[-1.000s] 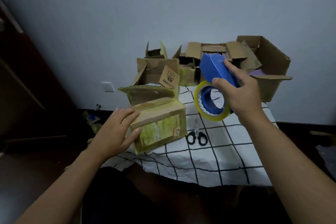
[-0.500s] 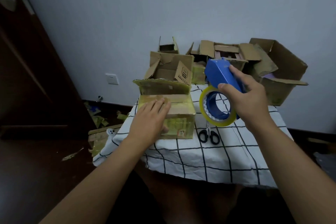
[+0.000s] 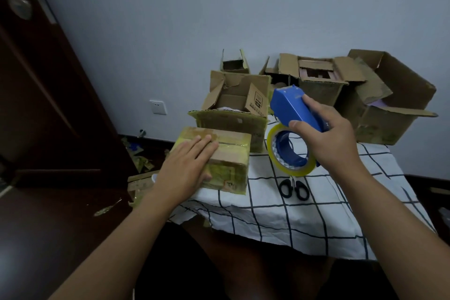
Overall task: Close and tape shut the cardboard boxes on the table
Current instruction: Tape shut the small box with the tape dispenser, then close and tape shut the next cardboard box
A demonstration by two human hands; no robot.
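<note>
Risk, flaps: the small box (image 3: 220, 153) is held shut only by the left hand (image 3: 186, 168); if that hand lifts before tape bridges the seam, the flaps could spring open.
Risk, slide: the box sits at the table's front-left corner on a loose checked cloth (image 3: 328, 202); a hard pull of tape could drag box and cloth toward the edge.
Risk, tape: the tape dispenser (image 3: 295, 109) hangs in the air well off the box; a crooked first touch would likely lay tape off the seam.
Left hand: fingers (image 3: 204, 142) straight and together, flat on the box top, fingertips reaching its middle seam; thumb down the near face.
Right hand (image 3: 332, 134): fingers and thumb curled round the blue dispenser body, yellow roll below.
Box position: under the left palm, left of the dispenser, not touching it.
Other boxes: open boxes (image 3: 316, 75) stand behind, flaps up, untaped.
Scissors (image 3: 293, 189): on the cloth, below the roll.
</note>
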